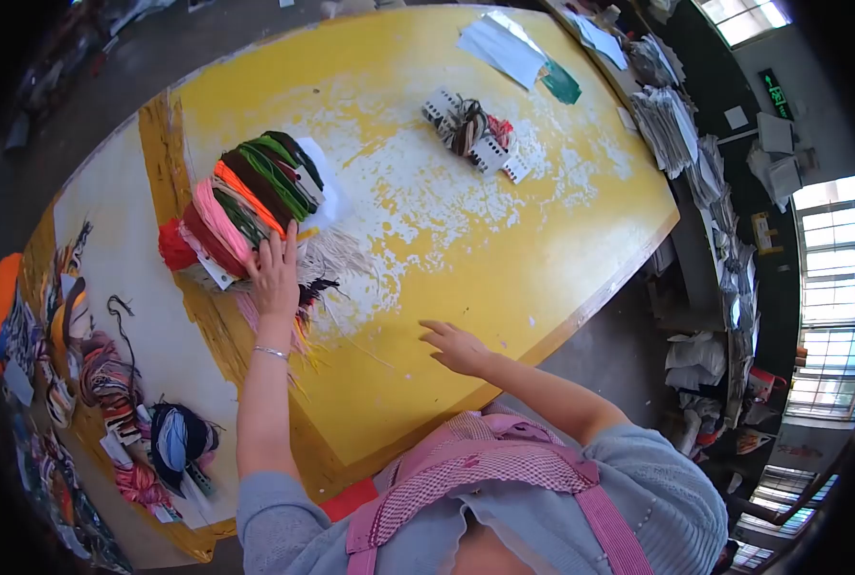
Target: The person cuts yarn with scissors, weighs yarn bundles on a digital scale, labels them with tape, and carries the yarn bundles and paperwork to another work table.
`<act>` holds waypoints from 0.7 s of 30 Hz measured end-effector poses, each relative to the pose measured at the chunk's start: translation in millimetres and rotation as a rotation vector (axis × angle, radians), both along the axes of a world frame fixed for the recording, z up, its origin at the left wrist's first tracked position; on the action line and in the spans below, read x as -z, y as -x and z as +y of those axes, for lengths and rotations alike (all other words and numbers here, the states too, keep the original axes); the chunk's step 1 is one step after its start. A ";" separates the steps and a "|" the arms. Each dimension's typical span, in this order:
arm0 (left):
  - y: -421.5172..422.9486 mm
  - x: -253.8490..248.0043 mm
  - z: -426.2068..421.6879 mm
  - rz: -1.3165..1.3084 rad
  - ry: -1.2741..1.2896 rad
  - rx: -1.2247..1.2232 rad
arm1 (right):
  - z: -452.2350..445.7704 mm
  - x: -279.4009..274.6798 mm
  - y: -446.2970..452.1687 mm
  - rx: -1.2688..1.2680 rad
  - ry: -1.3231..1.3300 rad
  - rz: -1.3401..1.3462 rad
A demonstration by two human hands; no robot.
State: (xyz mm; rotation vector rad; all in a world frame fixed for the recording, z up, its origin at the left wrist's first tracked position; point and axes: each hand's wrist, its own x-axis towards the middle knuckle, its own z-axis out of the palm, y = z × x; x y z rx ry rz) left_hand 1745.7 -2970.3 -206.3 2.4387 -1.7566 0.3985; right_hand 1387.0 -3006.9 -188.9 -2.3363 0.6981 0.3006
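Observation:
A pile of coloured yarn skeins [255,187], in green, brown, orange, pink and red, lies on the yellow and white worktable [408,383]. My left hand [274,271] touches the near edge of this pile, its fingers stretched out over the orange and pink strands. A white tag [215,270] hangs beside it, and loose pale thread ends [336,254] spread out to its right. My right hand [458,347] hovers over or rests on the table near the front edge, with nothing in it and its fingers extended.
Farther back sit punched white cards with threads [470,132], and papers [502,50] beside a green piece [560,82]. More yarn bundles [111,374] lie at the left, including a dark and blue one [173,446]. Shelves with paper stacks [665,129] line the right side.

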 end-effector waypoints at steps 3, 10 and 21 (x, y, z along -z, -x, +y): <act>-10.0 -33.0 -7.1 0.001 -0.011 -0.025 | 1.0 -14.7 43.7 0.051 -0.003 -0.003; -1.0 -91.5 9.4 0.157 0.093 -0.030 | -8.3 -28.9 121.7 0.055 0.030 -0.060; 369.3 -47.3 291.9 0.558 -0.229 -0.307 | -41.1 -6.8 181.1 -0.626 0.011 0.075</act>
